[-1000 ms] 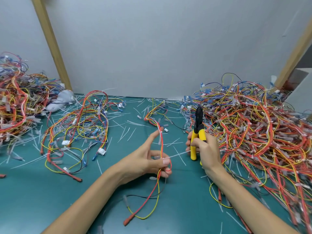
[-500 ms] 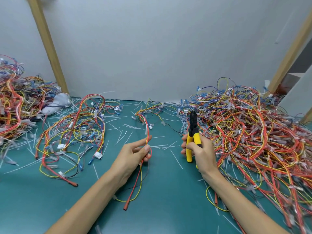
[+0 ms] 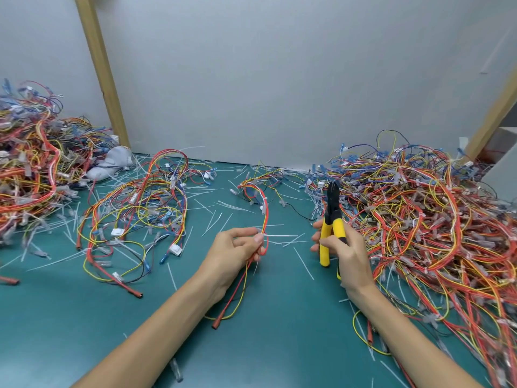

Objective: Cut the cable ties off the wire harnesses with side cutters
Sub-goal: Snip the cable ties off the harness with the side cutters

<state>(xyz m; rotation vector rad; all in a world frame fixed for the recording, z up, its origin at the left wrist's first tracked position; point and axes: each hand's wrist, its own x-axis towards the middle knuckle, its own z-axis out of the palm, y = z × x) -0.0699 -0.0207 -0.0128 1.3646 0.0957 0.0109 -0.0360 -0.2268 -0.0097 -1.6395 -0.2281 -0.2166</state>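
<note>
While left hand [image 3: 235, 250] pinches a wire harness [image 3: 265, 214], right hand [image 3: 347, 256] fingers wrapped round upright side cutters [image 3: 333, 201]

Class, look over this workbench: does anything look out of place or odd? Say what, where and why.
A crumpled pale grey cloth-like thing lies at the back left, beside the wooden post: the only soft item here. Cut white tie offcuts litter the green mat, expected for this job.

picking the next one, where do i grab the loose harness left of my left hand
Probably the harness by its bundled red arch at the back, from above: it stands off the mat, while the rest sprawls in flat loops.
</note>
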